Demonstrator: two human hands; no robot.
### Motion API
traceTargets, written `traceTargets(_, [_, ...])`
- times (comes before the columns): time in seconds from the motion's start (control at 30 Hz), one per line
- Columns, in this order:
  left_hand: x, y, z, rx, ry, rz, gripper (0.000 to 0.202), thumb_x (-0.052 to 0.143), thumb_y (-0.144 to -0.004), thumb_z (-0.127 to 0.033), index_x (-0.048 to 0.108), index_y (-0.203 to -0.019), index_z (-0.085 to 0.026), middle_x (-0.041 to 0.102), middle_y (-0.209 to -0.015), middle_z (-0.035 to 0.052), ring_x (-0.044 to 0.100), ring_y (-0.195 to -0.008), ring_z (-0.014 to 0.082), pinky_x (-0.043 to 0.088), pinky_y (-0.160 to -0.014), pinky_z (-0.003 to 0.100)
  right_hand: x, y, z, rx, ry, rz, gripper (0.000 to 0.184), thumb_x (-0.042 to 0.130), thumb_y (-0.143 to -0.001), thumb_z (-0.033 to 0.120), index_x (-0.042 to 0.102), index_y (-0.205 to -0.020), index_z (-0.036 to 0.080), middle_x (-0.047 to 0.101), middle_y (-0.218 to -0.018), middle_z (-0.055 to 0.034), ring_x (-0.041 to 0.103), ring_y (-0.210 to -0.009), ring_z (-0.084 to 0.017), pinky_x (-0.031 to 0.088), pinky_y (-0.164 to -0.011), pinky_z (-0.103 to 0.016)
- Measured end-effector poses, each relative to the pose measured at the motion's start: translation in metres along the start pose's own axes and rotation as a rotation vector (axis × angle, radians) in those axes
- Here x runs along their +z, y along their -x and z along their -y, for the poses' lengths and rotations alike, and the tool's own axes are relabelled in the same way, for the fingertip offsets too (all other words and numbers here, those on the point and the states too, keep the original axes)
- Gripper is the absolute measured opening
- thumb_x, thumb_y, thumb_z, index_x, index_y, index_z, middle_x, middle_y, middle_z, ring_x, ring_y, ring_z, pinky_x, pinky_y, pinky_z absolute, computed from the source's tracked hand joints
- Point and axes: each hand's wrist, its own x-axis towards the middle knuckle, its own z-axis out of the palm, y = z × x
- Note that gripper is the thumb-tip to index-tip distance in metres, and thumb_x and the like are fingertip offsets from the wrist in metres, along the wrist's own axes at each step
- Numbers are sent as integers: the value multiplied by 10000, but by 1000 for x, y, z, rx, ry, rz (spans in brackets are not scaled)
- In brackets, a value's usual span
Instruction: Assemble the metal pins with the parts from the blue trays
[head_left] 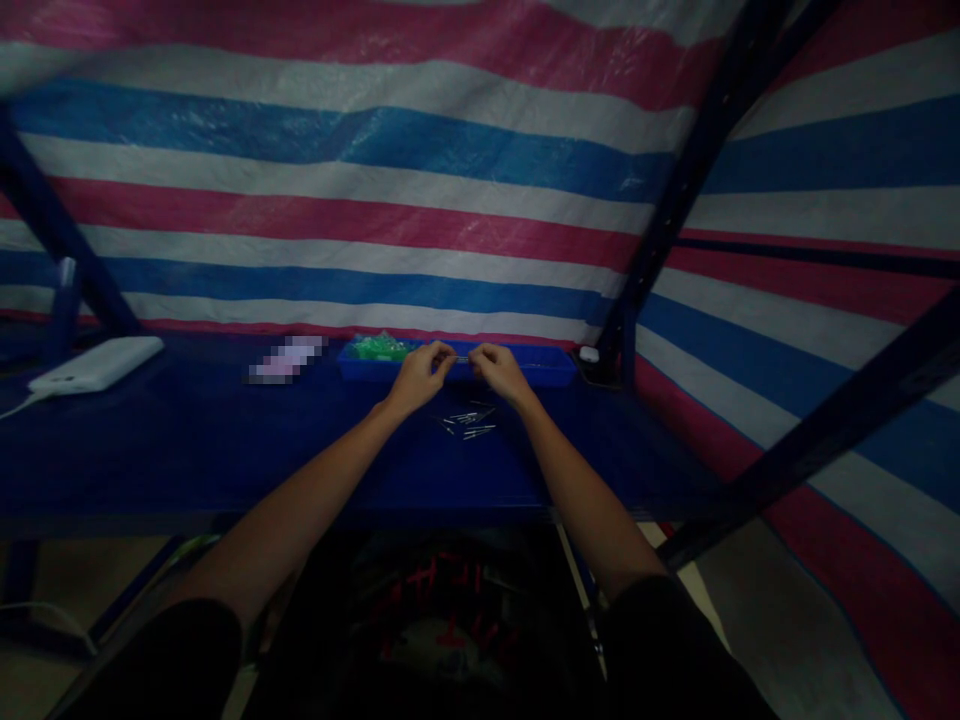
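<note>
Out over the table, my left hand (420, 378) pinches one end of a thin metallic rod (463, 359). The fingers of my right hand (501, 372) are closed on its other end, so the rod spans the short gap between both hands. Behind them stands a long, shallow blue tray (553, 366). Green pieces in clear plastic (379, 347) fill the tray's left part. Several thin metal rods (469, 418) lie loose in a small pile on the table just below my hands. The dim light hides the held rod's finer details.
The blue table (225, 450) carries a white rectangular device (101, 364) with a cable at left and a pixelated pinkish object (287, 360). A small white item (589, 354) sits right of the tray. Blue metal posts (675, 190) and a striped tarp (375, 235) enclose the space.
</note>
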Motion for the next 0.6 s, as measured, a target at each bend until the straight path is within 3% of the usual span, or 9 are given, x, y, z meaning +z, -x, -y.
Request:
traceTargets(0.13, [-1, 1, -2, -54, -28, -24, 236, 444, -842, -318, 597, -781, -149, 623, -686, 21, 543, -622, 139, 395, -610, 251, 3, 4, -2, -165, 141, -29, 189, 537, -714, 357, 550, -769, 176, 464, -536, 55, 419, -516, -94, 327, -531, -221])
traceTargets(0.33, [-2, 1, -4, -98, -25, 7, 358, 368, -872, -378, 590, -707, -151, 573, -580, 6, 509, -530, 129, 352, -539, 246, 6, 8, 3, -244, 225, -74, 162, 504, -755, 332, 556, -751, 179, 437, -524, 56, 395, -499, -89, 301, -507, -213])
traceTargets(0.47, [0, 2, -4, -98, 26, 70, 311, 388, -866, -373, 589, -945, -148, 610, -658, 10, 545, -572, 136, 381, -561, 240, 1, 6, 4, -245, 186, -138, 177, 491, -757, 333, 541, -689, 178, 402, -512, 59, 367, -488, -84, 279, -491, -213])
traceTargets(0.6, [6, 5, -1, -90, 6, 208, 318, 417, -850, -354, 570, -1030, -141, 621, -686, 21, 556, -582, 141, 400, -564, 242, -19, 1, -2, -209, 168, -351, 168, 468, -725, 280, 495, -596, 174, 390, -510, 58, 365, -493, -83, 276, -496, -213])
